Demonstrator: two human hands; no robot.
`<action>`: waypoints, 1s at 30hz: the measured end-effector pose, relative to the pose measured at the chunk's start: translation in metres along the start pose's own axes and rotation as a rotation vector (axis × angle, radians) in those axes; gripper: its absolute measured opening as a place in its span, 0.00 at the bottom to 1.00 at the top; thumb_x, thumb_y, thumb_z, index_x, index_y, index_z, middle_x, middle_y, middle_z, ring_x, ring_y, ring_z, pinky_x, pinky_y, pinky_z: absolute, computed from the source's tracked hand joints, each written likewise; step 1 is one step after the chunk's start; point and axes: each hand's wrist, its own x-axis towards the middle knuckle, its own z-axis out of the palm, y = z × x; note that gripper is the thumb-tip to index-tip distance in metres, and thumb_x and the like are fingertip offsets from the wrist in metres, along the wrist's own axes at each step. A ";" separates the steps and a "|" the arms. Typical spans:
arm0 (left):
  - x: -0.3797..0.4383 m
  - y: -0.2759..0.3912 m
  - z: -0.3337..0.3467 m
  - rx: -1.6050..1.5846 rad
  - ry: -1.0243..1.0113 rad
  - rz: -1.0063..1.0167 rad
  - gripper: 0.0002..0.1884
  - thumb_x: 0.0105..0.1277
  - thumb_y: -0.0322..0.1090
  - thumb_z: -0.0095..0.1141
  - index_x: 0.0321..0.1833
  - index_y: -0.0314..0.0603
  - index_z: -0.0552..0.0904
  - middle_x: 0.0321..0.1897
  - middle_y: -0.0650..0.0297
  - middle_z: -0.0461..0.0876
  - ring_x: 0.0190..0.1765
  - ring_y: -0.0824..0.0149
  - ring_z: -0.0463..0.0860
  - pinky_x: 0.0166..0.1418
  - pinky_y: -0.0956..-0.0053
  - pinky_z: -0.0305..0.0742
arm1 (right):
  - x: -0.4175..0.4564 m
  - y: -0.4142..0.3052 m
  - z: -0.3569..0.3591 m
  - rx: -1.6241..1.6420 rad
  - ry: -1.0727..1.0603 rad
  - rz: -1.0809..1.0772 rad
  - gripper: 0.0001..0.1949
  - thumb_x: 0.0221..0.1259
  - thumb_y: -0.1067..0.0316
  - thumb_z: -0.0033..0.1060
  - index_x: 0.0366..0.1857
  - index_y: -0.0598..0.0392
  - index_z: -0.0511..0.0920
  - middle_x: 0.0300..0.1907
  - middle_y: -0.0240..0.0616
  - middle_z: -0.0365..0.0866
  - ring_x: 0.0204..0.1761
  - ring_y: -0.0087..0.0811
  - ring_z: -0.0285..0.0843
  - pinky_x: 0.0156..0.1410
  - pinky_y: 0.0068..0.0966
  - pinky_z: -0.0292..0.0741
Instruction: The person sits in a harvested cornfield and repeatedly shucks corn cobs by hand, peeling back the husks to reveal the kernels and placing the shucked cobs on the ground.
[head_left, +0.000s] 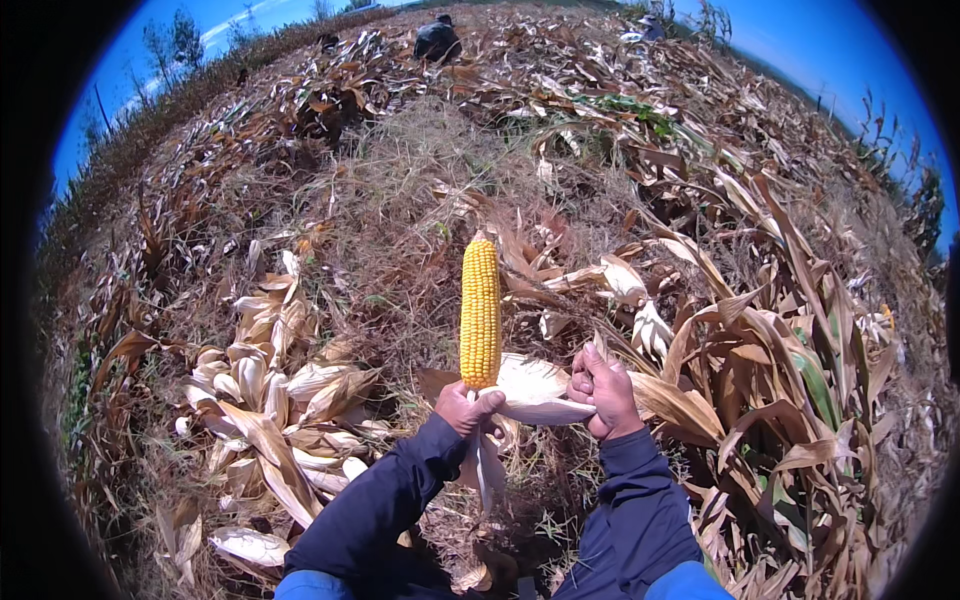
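An ear of yellow corn stands upright before me, its kernels bare from base to tip. My left hand grips it at the base, where pale husk leaves hang down below the fingers. More husk spreads out to the right from the base of the ear. At the outer end of this husk is my right hand, fingers curled closed on it. The palms and some of the fingertips are hidden.
Loose pale husks lie heaped at the left on dry grass. Dry corn stalks lean close on the right, with husked leaves nearer the middle. Farther off, a person in dark clothing is low among the stalks; another person is at the upper right.
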 end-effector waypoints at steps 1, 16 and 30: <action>-0.001 0.007 0.000 0.017 0.078 0.029 0.26 0.60 0.47 0.69 0.49 0.29 0.79 0.36 0.59 0.84 0.29 0.68 0.83 0.31 0.73 0.83 | -0.004 0.004 0.010 -0.012 -0.054 0.070 0.17 0.75 0.54 0.48 0.30 0.55 0.72 0.17 0.25 0.62 0.17 0.14 0.57 0.21 0.14 0.56; 0.010 0.009 -0.015 0.353 0.083 0.258 0.14 0.61 0.33 0.60 0.48 0.33 0.81 0.35 0.63 0.85 0.36 0.72 0.83 0.40 0.78 0.77 | -0.006 0.082 0.028 -0.587 -0.018 -0.274 0.17 0.64 0.63 0.61 0.51 0.62 0.74 0.44 0.35 0.80 0.46 0.24 0.76 0.55 0.23 0.72; -0.003 -0.016 0.048 1.128 -0.093 0.126 0.17 0.56 0.43 0.63 0.45 0.42 0.81 0.33 0.47 0.84 0.39 0.44 0.84 0.43 0.58 0.78 | -0.008 0.077 0.031 0.280 0.354 -0.243 0.12 0.60 0.63 0.64 0.39 0.58 0.73 0.31 0.36 0.77 0.31 0.33 0.81 0.36 0.35 0.82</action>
